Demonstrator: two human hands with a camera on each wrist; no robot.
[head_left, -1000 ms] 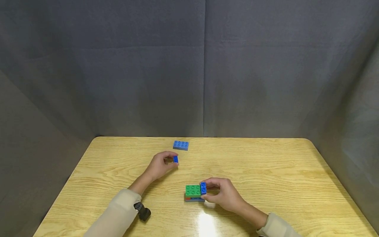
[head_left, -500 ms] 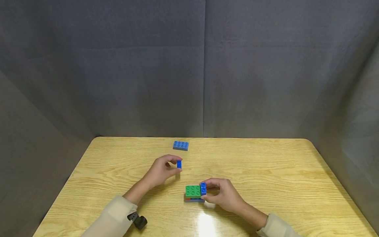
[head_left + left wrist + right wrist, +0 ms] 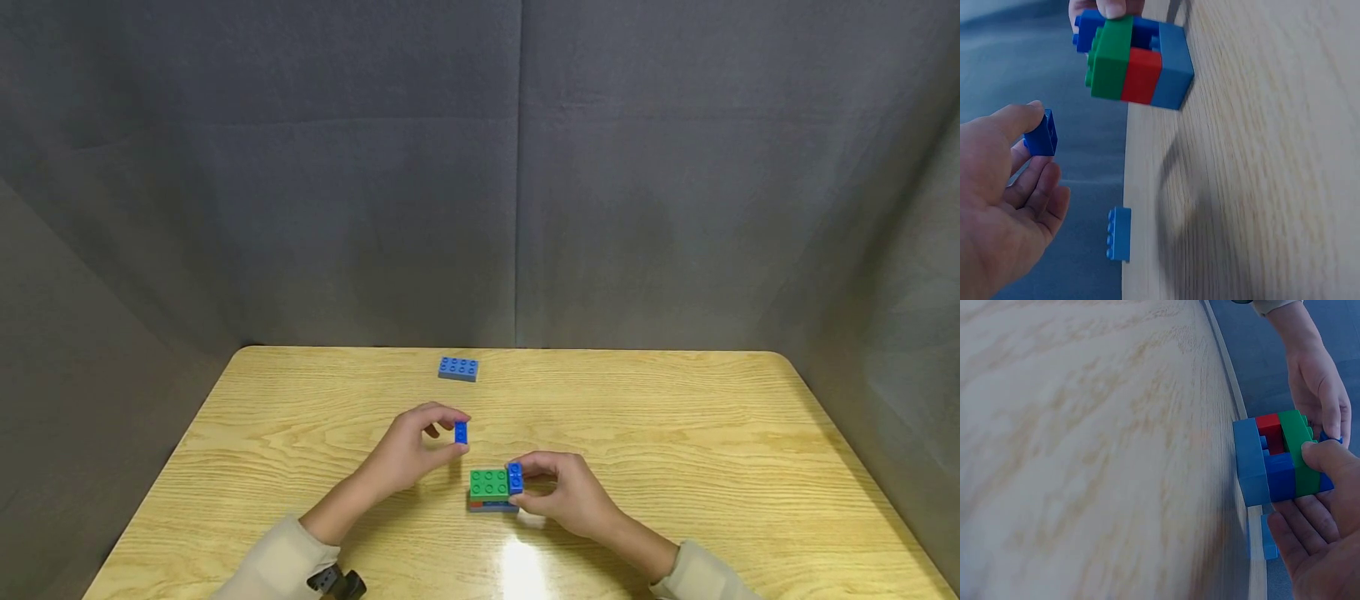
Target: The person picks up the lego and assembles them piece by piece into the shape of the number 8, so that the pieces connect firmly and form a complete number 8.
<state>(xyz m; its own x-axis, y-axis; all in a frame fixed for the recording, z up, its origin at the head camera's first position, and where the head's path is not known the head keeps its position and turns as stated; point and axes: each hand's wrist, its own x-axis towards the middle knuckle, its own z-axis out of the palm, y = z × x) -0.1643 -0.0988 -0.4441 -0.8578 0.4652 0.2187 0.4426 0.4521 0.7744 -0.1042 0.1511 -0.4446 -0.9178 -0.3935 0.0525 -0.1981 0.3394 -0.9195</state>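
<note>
the stack (image 3: 489,485) has four layers done, right grip (image 3: 568,493) pinching its top brick (image 3: 515,478), while left grip (image 3: 405,452) pinches a small brick (image 3: 461,432), unattached like the far brick (image 3: 458,369).

wood-grain table (image 3: 675,417) | near far edge: blue eight-stud brick (image 3: 457,369) | closer in: multicoloured brick stack (image 3: 489,485)

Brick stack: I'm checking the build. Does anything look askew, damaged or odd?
Nothing looks damaged or askew. One mild oddity in the middle layer: a gap between the red brick and dark blue brick leaves studs bare on the light blue brick below.
</note>
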